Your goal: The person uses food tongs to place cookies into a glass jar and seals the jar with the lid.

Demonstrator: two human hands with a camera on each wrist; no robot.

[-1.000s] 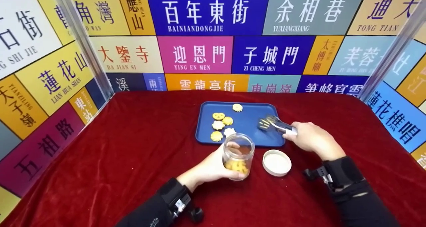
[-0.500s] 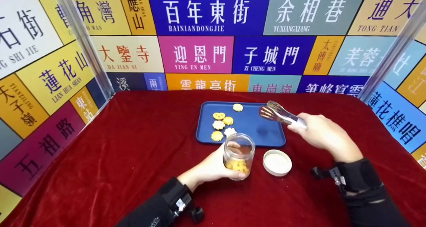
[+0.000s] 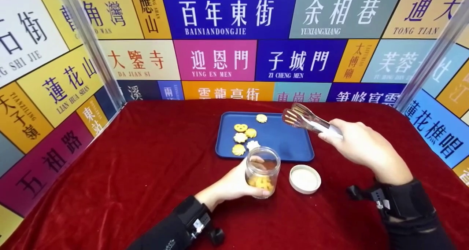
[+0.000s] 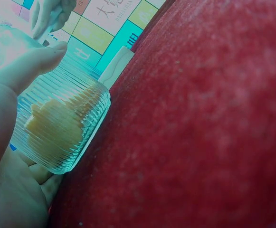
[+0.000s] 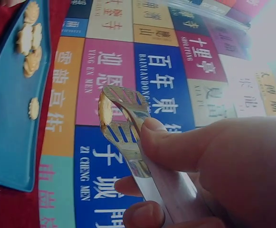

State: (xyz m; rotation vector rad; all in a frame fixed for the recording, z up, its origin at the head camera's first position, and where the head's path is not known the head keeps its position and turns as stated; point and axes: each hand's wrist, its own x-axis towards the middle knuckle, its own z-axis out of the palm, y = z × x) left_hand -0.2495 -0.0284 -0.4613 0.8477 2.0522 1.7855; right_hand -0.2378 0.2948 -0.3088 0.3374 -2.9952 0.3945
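My left hand [image 3: 232,182] grips a ribbed glass jar [image 3: 269,167] with its mouth uncovered. Several yellow cookies [image 4: 57,128] lie at the bottom of this jar. With curled fingers and thumb, my right hand [image 3: 366,147] holds metal tongs [image 3: 315,125] raised over the right part of a blue tray [image 3: 285,147]. In the right wrist view, a cookie [image 5: 105,109] is pinched between the slotted ends of the tongs. Left on the tray are several more cookies [image 3: 240,137], and one cookie [image 3: 261,118] sits apart near its back edge.
A pale round lid [image 3: 305,179] lies to the right of the jar, in front of the tray. Red cloth [image 3: 146,169] covers the table. Panels with printed signs [image 3: 216,59] stand behind and at both sides.
My right hand has lifted the tongs up off the tray and drawn back to the right. My left hand and the jar have stayed in place.
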